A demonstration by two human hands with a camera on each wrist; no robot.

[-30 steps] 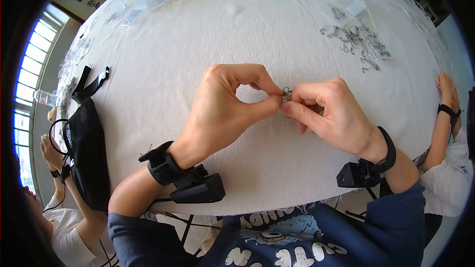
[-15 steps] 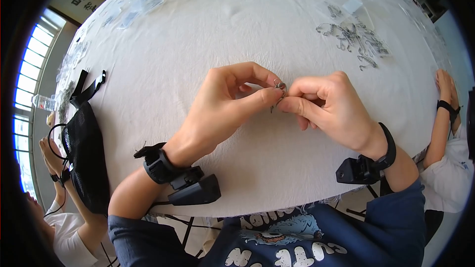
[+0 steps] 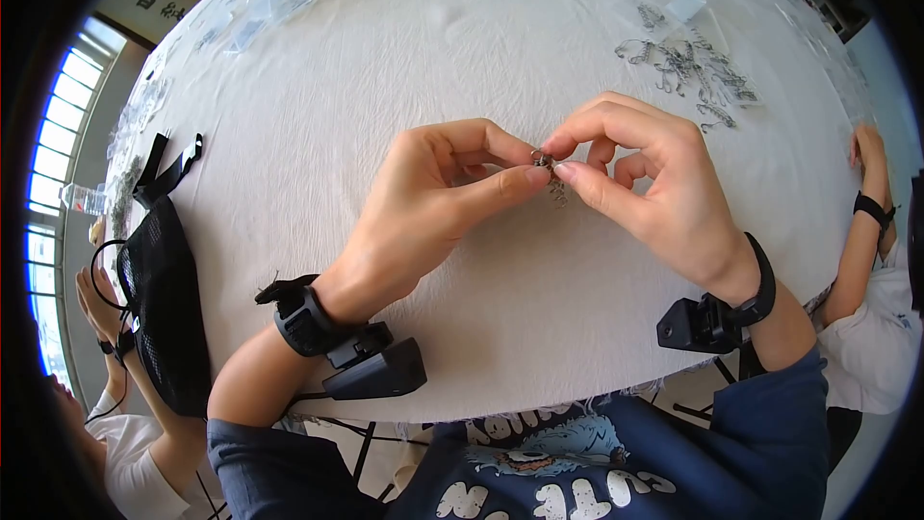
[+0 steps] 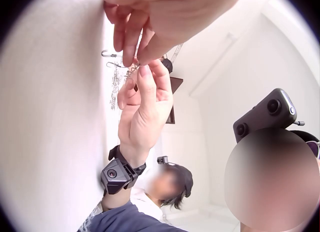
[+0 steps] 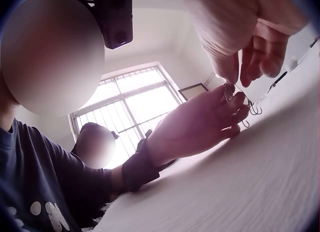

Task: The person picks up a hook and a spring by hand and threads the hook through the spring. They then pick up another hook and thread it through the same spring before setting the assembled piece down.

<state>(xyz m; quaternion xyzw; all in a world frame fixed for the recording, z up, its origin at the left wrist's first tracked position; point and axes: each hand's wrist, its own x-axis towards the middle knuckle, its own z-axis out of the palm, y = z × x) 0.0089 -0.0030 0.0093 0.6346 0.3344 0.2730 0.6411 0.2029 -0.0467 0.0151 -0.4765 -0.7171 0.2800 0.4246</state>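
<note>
Between the fingertips of both hands, over the table, is a small fishing rig (image 3: 544, 162) with wire parts hanging below it. The right wrist view shows its coiled metal part (image 5: 228, 92) and curved fishing hooks (image 5: 255, 109). My left hand (image 3: 423, 197) pinches the rig between thumb and index finger. From the other side, my right hand (image 3: 664, 169) brings its thumb and index fingertips onto the rig's upper end, its remaining fingers bent behind. In the left wrist view, two hooks (image 4: 113, 54) stick out beside the fingertips, which hide much of the rig.
A pile of similar wire rigs (image 3: 683, 67) and clear plastic bags lie at the back right. More clear packets (image 3: 279, 5) are at the back left. A black mesh bag (image 3: 164, 299) lies along the left edge. Other people's arms (image 3: 866, 183) rest at both sides.
My right hand has risen, and its thumb and index finger have spread wider around the rig's top. The left hand stays nearly in place, and the rig's hanging parts have shifted.
</note>
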